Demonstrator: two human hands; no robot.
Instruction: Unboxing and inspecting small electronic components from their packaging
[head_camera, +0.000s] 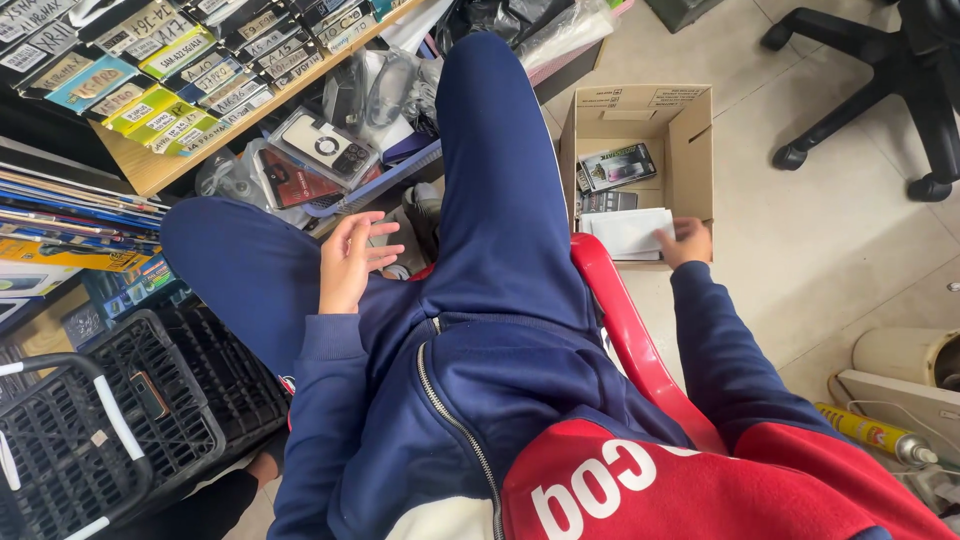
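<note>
Sorting step: my right hand (688, 243) grasps the white packet (630, 232) in the cardboard box (690, 150); left hand (350, 262), fingers released, hovers left of it; next, I judge, lift clear.

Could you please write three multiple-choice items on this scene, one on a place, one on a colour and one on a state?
1. Where is the right hand?
A. on the black basket
B. at the cardboard box on the floor
C. on the office chair

2. What colour is the chair the person sits on?
A. red
B. green
C. white

3. What state is the left hand in?
A. clenched round a bottle
B. flat on the floor
C. open and empty, over the thigh

Answers:
1. B, since the fingers reach into the open box and touch a white packet there.
2. A, since the curved edge beside the right leg is bright red.
3. C, since the fingers are spread and nothing lies in the palm.
</note>
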